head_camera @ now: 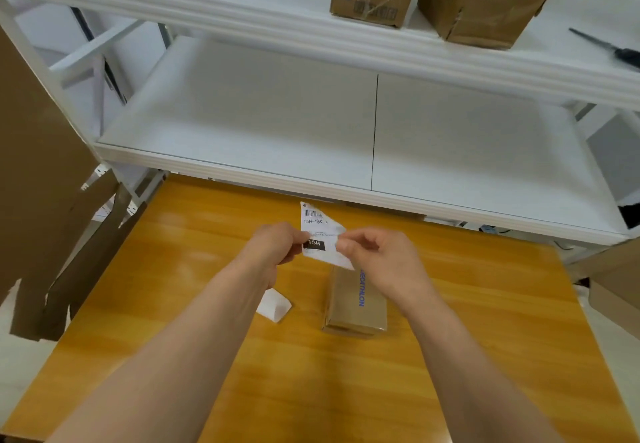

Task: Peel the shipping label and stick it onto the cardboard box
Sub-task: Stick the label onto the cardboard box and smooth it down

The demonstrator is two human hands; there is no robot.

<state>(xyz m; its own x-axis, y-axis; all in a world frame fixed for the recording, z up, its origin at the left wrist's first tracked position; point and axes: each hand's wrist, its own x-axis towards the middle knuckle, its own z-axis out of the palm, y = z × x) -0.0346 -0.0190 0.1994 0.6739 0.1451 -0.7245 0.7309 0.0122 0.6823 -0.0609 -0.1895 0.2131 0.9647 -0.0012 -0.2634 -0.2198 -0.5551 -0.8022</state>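
Two bare forearms enter from 6 o'clock and meet above the middle of the wooden table (485,356).

Item, nearest: white scrap of paper (275,305), lying flat on the table just beside the left forearm, at about 9 o'clock from the box. Possibly spent backing; cannot tell.

Item: cardboard box (353,307), small and oblong, resting on the table directly under the hands. Long axis runs 6 to 12 o'clock, away from the person. Blue lettering runs along its top right edge. The far end is hidden behind the label and the right hand.

Item: left hand (273,247), fingers closed in a pinch on the label's left edge, at about 9 o'clock of the sheet.

Item: right hand (381,259), thumb and forefinger closed in a pinch on the label's right edge, at about 3 o'clock; remaining fingers curled.

Item: shipping label (320,235), white, printed with a barcode and a black block, held in the air between both hands, tilted, top corner toward 12 o'clock. It hangs over the box's far end; contact cannot be told.

Judgement: peeling is in hand. The box lies toward 6 o'clock of the label and below it, slightly nearer the right hand.

Farthest: white shelf (242,103) at 12 o'clock.
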